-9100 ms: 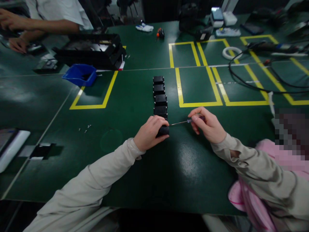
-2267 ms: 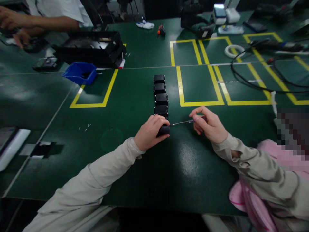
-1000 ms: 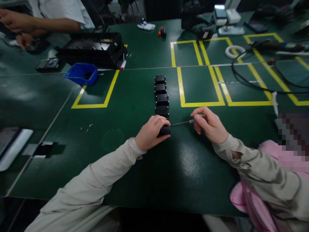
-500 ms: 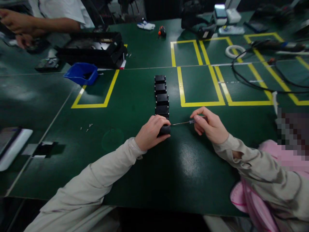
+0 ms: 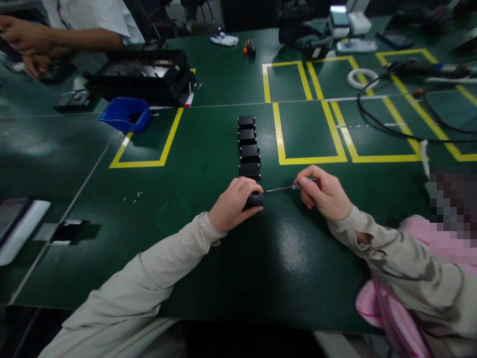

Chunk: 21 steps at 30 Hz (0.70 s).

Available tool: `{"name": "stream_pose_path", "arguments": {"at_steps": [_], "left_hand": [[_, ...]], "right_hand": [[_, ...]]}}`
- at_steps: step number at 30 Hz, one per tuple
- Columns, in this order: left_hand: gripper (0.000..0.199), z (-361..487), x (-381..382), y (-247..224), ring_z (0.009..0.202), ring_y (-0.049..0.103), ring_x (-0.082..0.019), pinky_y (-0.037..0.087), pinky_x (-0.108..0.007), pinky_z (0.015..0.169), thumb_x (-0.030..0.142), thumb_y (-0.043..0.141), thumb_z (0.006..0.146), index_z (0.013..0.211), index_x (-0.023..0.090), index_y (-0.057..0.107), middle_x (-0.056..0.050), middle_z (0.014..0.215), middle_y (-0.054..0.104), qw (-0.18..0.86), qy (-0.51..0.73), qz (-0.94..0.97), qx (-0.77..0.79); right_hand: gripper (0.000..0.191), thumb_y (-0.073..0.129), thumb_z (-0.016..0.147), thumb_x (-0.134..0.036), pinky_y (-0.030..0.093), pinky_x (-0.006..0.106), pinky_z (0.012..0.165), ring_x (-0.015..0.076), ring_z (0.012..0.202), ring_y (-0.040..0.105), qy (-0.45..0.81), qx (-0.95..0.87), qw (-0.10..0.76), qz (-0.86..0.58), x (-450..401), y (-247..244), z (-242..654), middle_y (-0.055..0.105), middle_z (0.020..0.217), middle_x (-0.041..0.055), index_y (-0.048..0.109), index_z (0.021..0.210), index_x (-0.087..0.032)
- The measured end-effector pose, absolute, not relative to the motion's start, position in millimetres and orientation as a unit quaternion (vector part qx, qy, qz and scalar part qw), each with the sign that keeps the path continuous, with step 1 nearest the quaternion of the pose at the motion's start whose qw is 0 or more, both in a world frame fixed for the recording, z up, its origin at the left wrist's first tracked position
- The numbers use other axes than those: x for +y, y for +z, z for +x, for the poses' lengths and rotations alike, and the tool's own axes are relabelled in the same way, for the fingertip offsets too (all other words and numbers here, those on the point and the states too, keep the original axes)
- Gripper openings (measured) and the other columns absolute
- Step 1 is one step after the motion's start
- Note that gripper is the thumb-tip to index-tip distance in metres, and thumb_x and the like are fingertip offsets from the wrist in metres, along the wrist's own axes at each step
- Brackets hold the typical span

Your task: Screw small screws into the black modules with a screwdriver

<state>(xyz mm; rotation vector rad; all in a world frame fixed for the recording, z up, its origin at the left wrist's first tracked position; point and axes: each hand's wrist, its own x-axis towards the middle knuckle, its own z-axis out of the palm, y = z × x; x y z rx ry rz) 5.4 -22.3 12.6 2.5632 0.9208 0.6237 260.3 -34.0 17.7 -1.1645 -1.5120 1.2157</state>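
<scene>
My left hand [image 5: 235,203] is closed around a small black block [image 5: 255,200] at the near end of a row, its fingers hiding part of it. In my right hand [image 5: 326,193] is a screwdriver [image 5: 281,189], held between thumb and fingers. Its thin shaft points left, and the tip meets the right side of the held block. Beyond my left hand, several similar black blocks [image 5: 249,153] with small shiny screws at their sides form a line running away from me. A few loose screws [image 5: 137,196] lie on the green table to the left.
A blue bin [image 5: 126,115] and a black tray [image 5: 149,79] stand at the far left, near another person's arm [image 5: 82,39]. Yellow tape [image 5: 313,160] marks rectangles on the table. A black cable [image 5: 387,127] and a white tape roll [image 5: 362,78] lie at the right.
The screwdriver and my right hand have barely shifted, the hand tilting slightly. My left hand keeps its hold on the block.
</scene>
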Motion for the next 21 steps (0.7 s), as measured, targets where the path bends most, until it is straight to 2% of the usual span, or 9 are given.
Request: {"name": "stream_pose_path", "arguments": {"at_steps": [7,16,21], "left_hand": [[0.031,5.2,-22.1,11.4,0.107,0.052,-0.024,0.045,-0.039,0.093,0.025,0.066,0.089,0.114,0.016,0.05,-0.01,0.114,0.058,0.176,0.215,0.902,0.331],[0.03,5.3,-21.5,10.6,0.107,0.053,-0.024,0.045,-0.039,0.092,0.026,0.065,0.089,0.113,0.016,0.05,-0.01,0.113,0.058,0.173,0.216,0.903,0.328],[0.029,6.1,-22.1,10.5,0.108,0.052,-0.024,0.044,-0.04,0.094,0.024,0.064,0.089,0.113,0.017,0.05,-0.01,0.114,0.057,0.187,0.215,0.9,0.331]], "right_hand": [[0.016,0.056,0.094,-0.035,0.037,0.021,0.037,0.0071,0.041,0.047,0.472,-0.618,0.435,-0.453,-36.2,21.6,259.6,0.049,0.054,-0.0077,0.048,0.095,-0.021],[0.02,0.063,0.09,-0.035,0.041,0.02,0.037,0.0068,0.038,0.054,0.489,-0.603,0.427,-0.465,-36.6,25.1,258.5,0.064,0.06,-0.0019,0.053,0.087,-0.017],[0.022,0.055,0.095,-0.038,0.038,0.02,0.04,0.0062,0.038,0.049,0.476,-0.616,0.418,-0.468,-36.3,22.6,259.8,0.052,0.048,-0.0069,0.054,0.086,-0.017]]}}
